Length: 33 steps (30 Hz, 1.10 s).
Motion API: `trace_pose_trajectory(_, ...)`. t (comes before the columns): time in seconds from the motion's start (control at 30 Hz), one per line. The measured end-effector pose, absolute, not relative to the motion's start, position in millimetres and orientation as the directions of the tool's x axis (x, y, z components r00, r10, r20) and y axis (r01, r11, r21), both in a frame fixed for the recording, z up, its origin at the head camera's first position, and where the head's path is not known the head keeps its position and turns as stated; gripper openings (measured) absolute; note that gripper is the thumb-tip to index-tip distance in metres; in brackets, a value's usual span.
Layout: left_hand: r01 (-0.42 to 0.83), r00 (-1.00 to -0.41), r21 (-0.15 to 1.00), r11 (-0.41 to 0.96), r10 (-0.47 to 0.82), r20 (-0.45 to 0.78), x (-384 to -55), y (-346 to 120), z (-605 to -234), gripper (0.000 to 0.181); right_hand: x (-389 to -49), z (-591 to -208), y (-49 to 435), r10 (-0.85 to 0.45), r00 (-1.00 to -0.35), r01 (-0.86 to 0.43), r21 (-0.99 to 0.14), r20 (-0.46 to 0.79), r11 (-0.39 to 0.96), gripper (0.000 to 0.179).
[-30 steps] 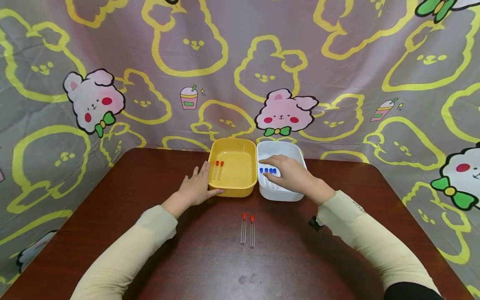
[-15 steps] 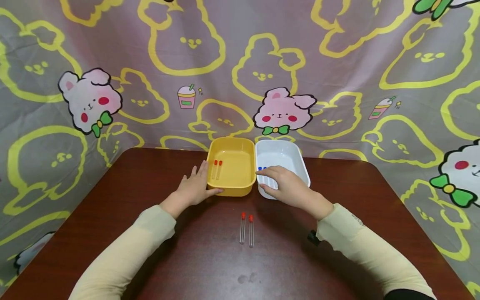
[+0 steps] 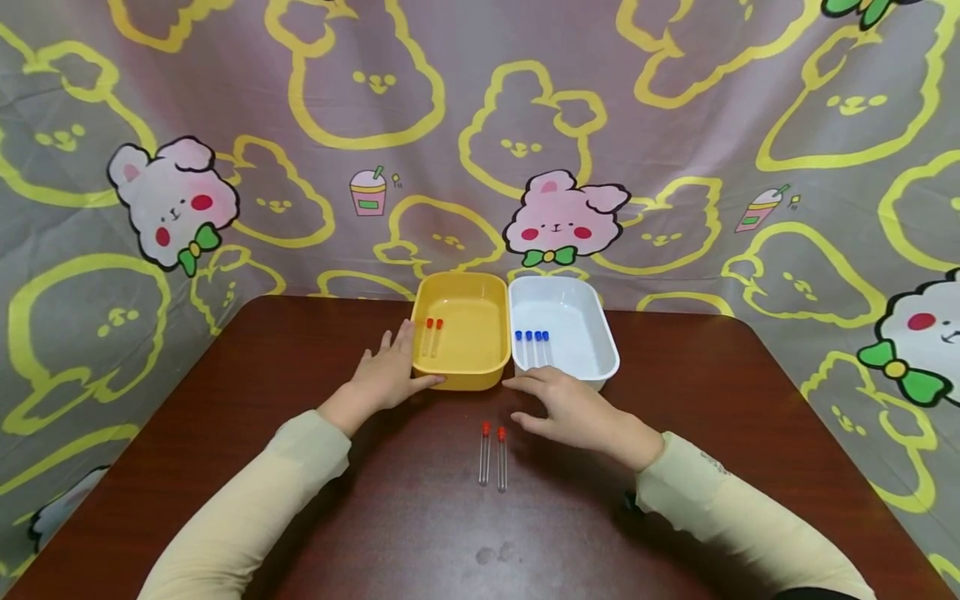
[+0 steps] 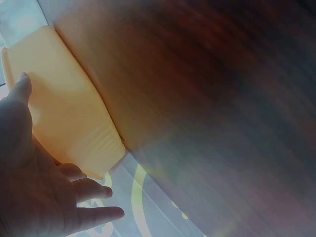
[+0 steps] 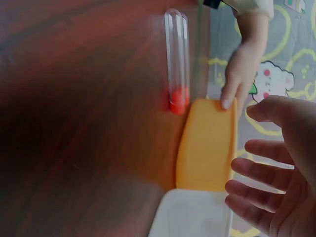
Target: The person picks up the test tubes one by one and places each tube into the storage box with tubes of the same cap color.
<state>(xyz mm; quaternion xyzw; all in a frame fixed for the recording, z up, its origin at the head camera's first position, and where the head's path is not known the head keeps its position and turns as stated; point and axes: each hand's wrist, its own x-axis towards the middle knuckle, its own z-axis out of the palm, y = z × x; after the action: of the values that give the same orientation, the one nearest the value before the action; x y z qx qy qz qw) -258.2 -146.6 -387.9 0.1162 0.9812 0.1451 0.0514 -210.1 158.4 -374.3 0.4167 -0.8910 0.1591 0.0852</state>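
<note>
My left hand (image 3: 384, 375) rests against the near left corner of a yellow bin (image 3: 480, 382), fingers along its side and thumb at its front. Two red-capped test tubes (image 3: 432, 337) lie inside that bin. My right hand (image 3: 573, 417) hovers in front of the white bin (image 3: 600, 367), fingers apart and holding nothing. Several blue-capped test tubes (image 3: 532, 346) lie in a row in the white bin, their lower ends partly hidden by the hand. On the table, just left of my right hand, lie two more red-capped test tubes (image 3: 493, 458), also visible in the right wrist view.
Both bins stand side by side at the back of the dark wooden table (image 3: 360, 517). Behind them hangs a patterned curtain (image 3: 465, 167). A small black object (image 3: 632, 502) shows under the right sleeve.
My right hand has drawn back from over the white bin towards the table tubes, uncovering the blue caps. The left hand has stayed at the yellow bin.
</note>
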Motion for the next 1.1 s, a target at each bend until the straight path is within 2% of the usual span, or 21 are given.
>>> trace_pose_trajectory(0.23, 0.203, -0.969, 0.294, 0.934, 0.235, -0.078, -258, -147, -389, 0.116, -203, -385, 155, -0.76, -0.604, -0.797, -0.161, 0.237, 0.583, 0.051)
trace_pose_trajectory(0.7, 0.202, -0.969, 0.291, 0.935, 0.233, -0.075, -259, -147, -390, 0.117, -190, -388, 148, -0.739, -0.67, -0.742, -0.094, 0.074, 0.663, 0.083)
trace_pose_trajectory(1.1, 0.201, -0.969, 0.292, 0.935, 0.233, -0.078, -258, -146, -389, 0.117, -184, -392, 143, -0.74, -0.671, -0.741, -0.036, 0.047, 0.67, 0.099)
